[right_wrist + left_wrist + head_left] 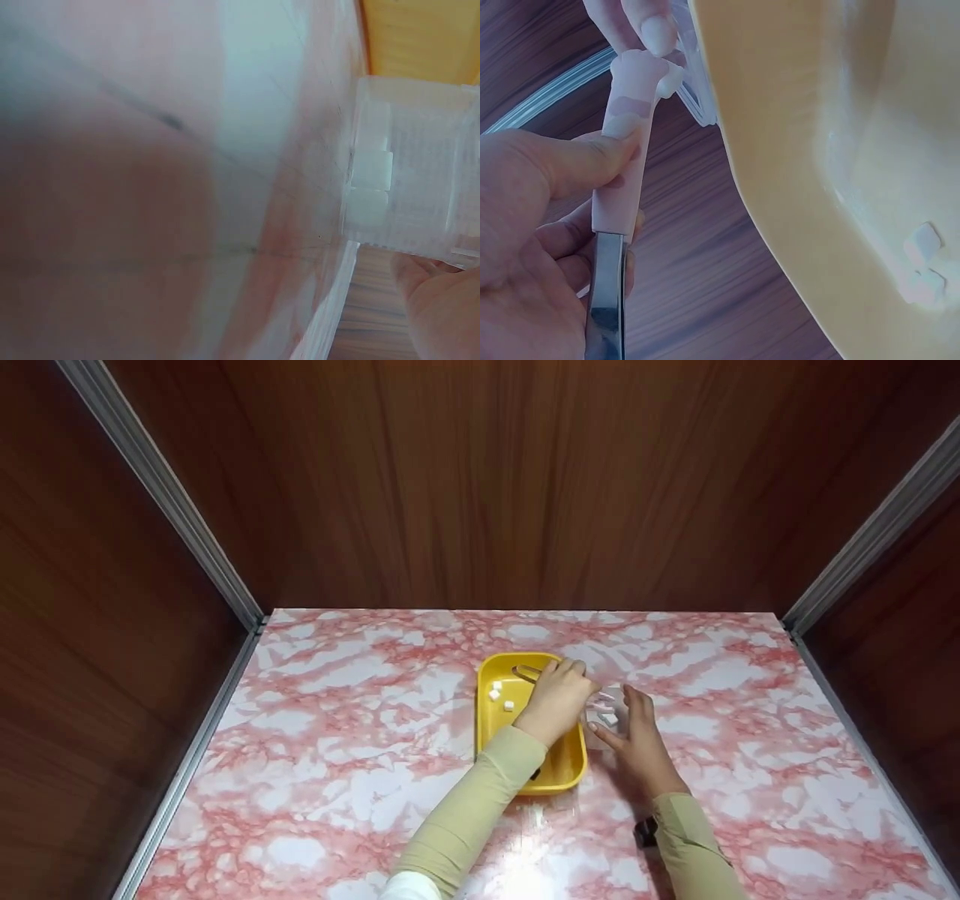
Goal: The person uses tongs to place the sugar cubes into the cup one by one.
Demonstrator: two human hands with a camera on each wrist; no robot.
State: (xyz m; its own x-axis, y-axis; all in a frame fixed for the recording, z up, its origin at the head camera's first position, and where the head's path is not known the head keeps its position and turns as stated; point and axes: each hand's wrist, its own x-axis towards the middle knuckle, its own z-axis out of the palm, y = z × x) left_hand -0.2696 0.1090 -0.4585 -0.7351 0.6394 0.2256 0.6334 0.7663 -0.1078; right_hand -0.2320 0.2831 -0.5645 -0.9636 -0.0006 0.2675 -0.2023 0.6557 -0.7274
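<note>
My left hand (pixel 559 697) reaches across a yellow tray (pixel 487 735) and grips a pair of tongs by its pink sleeve (pixel 626 165). The thumb presses along the sleeve, and a bare metal arm (pixel 606 300) runs back from it. The tongs' metal loop (pixel 525 673) shows over the tray. At the pink tip is a small white cube (pixel 669 81), beside the wall of a clear container (pixel 420 165). My right hand (pixel 641 739) holds that container, thumb on the near side and fingers on the far side. White cubes (pixel 371 171) lie inside it.
Several white cubes (pixel 509 706) lie in the tray's left part. The container stands right against the tray's right side on a red-and-white marbled table (pixel 360 780). Brown wood-look panels (pixel 480 495) enclose the back and sides, with metal rails (pixel 172 487) at the corners.
</note>
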